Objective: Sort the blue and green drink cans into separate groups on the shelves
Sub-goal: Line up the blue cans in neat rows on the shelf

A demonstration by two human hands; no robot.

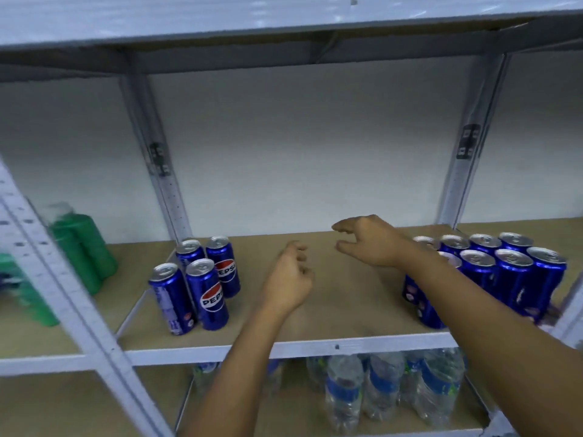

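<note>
Head view: both hands (288,280) (367,239) hover over bare shelf (334,310) between blue cans (197,282).

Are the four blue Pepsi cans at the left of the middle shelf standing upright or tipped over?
Upright. All four blue Pepsi cans show their silver tops facing up and stand on the brown shelf board, close together; neither hand touches them.

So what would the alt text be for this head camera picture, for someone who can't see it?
Two bare hands, left hand and right hand, reach empty over a tan shelf board between four blue Pepsi cans on the left and a bigger cluster of blue cans on the right. Blurred green cans stand far left; clear water bottles sit below.
</note>
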